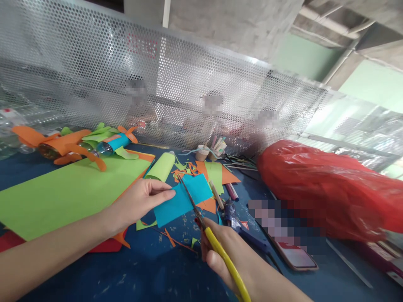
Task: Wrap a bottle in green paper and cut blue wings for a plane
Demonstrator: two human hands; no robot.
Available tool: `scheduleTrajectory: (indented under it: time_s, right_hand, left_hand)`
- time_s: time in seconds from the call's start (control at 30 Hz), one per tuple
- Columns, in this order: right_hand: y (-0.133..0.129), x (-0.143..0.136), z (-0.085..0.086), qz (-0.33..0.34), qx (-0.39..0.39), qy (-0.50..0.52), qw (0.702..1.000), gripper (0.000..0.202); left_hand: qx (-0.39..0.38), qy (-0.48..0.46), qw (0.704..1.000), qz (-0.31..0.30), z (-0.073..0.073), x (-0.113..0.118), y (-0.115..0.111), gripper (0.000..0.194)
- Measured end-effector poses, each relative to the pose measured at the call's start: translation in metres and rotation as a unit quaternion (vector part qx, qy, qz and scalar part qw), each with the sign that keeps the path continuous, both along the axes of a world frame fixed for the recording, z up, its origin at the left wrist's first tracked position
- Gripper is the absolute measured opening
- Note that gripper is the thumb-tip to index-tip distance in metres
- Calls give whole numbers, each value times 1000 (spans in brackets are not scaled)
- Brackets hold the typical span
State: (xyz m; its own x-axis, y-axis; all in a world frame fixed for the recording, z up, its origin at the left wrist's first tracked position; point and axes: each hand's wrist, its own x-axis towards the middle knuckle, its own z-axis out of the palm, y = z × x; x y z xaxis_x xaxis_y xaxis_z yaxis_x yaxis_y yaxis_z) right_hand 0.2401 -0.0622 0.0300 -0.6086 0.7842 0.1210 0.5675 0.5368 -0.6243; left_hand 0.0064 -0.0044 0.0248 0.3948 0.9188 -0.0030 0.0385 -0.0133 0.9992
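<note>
A blue sheet of paper [171, 209] is pinched between the thumb and fingers of my left hand [147, 199], held above the table. My right hand [226, 247] grips scissors [217, 245] with yellow handles, their blades lying across the blue paper. Whether the blades are parted is hard to make out. Orange and green paper scraps [189, 170] lie behind the blue paper. Right of the blades are a pale marker [216, 195] and a dark blue glue gun [231, 214]. A bottle wrapped in green paper [161, 165] lies just beyond my left hand.
Large green sheets [82, 193] cover the left of the blue table [135, 268]. Paper-wrapped bottles [64, 144] lie at the back left. Cups of markers [217, 149] stand at the back. A red plastic bag [324, 188] and a phone [296, 253] occupy the right.
</note>
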Motion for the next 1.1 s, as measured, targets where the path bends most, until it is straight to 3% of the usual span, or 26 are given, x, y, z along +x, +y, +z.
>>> scheduleTrajectory:
  time_s: [0.4, 0.87, 1.0, 1.1]
  right_hand:
    - [6, 2, -12, -42, -31, -1, 999, 69]
    - [8, 0, -19, -69, -36, -6, 997, 70]
    - [9, -2, -17, -97, -39, -33, 994, 67]
    - [16, -2, -15, -166, -8, -100, 981, 53]
  left_hand:
    - [-17, -9, 1000, 6, 2, 2, 0, 20]
    - [-20, -6, 1000, -1, -7, 0, 6, 20]
    - [-3, 39, 999, 20, -14, 2, 11, 26]
    - [23, 68, 997, 32, -24, 6, 11, 27]
